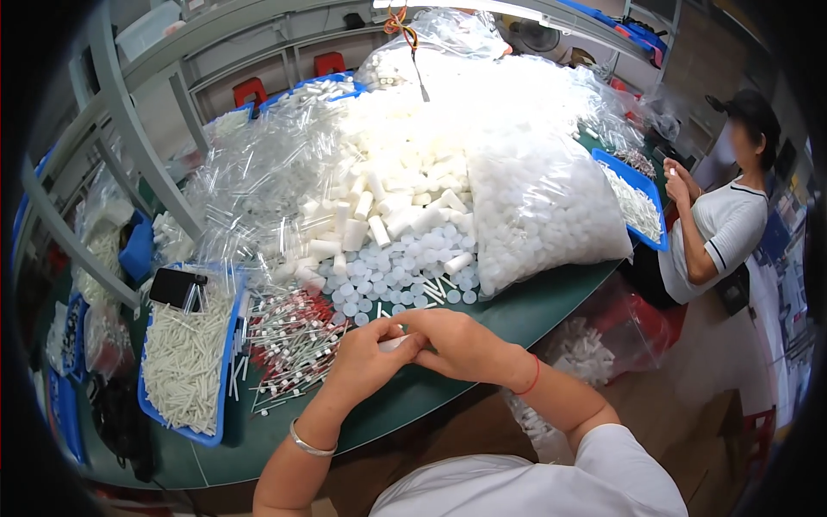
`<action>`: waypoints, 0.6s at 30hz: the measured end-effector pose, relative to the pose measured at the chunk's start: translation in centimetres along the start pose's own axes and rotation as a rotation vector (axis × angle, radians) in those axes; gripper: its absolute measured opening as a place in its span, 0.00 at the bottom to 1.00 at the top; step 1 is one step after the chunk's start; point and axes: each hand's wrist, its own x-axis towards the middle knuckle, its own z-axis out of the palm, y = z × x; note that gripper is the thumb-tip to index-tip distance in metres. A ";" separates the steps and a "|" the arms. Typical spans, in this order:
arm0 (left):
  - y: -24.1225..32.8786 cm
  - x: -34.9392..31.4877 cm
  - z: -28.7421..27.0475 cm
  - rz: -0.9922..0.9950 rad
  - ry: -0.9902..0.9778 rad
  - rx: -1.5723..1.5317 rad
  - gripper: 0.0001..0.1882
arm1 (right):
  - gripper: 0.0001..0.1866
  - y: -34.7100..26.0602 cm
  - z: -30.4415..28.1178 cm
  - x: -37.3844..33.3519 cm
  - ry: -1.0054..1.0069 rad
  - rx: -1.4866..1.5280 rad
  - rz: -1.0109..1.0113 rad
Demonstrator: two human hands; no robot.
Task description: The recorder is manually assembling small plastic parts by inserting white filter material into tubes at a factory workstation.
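My left hand [365,355] and my right hand [455,341] meet over the table's front edge, both closed. Between their fingers shows part of a small white cylinder [394,343]; the rest of it is hidden. Just beyond lie loose translucent round caps [370,276] and a few thin white sticks [438,290]. To the left of my left hand spreads a heap of thin red and white rods with white ends [293,345]. Thick white cylinders [379,229] are piled behind the caps.
A blue tray [222,379] of short white sticks, with a black phone [177,289], stands left. Clear plastic tubes [250,189] heap behind it. A full clear bag [551,224] sits right. Beyond, a person [719,215] works beside another blue tray [648,185]. Grey frame posts [142,129] rise left.
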 end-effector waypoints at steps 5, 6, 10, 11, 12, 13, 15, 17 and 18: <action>-0.6 -0.2 -0.3 -0.078 -0.127 -0.534 0.15 | 0.19 1.3 -0.5 -0.6 0.062 0.416 0.095; -0.3 -0.2 -0.3 -0.092 -0.169 -0.739 0.15 | 0.15 1.8 0.0 -0.8 0.088 0.401 0.024; -0.3 -0.1 0.9 -0.053 -0.090 -0.625 0.15 | 0.13 2.6 1.3 -1.2 0.197 0.416 0.080; 0.0 -0.4 1.1 -0.029 -0.041 -0.520 0.18 | 0.13 2.8 1.3 -1.3 0.197 0.418 0.082; 0.2 -0.6 1.2 -0.005 0.008 -0.415 0.21 | 0.13 3.0 1.4 -1.3 0.190 0.388 0.067; -0.1 -0.7 1.1 -0.008 0.010 -0.415 0.21 | 0.14 3.2 1.5 -1.3 0.181 0.359 0.052; -0.8 -1.2 0.6 -0.107 -0.092 -0.418 0.24 | 0.16 2.8 2.2 -1.1 0.115 0.693 0.165; -1.1 -1.2 1.0 -0.126 -0.082 -0.364 0.26 | 0.20 2.0 2.6 -0.5 -0.019 1.076 0.291; -1.6 -1.4 1.2 -0.090 -0.077 -0.385 0.25 | 0.22 1.8 2.8 -0.2 -0.094 1.136 0.299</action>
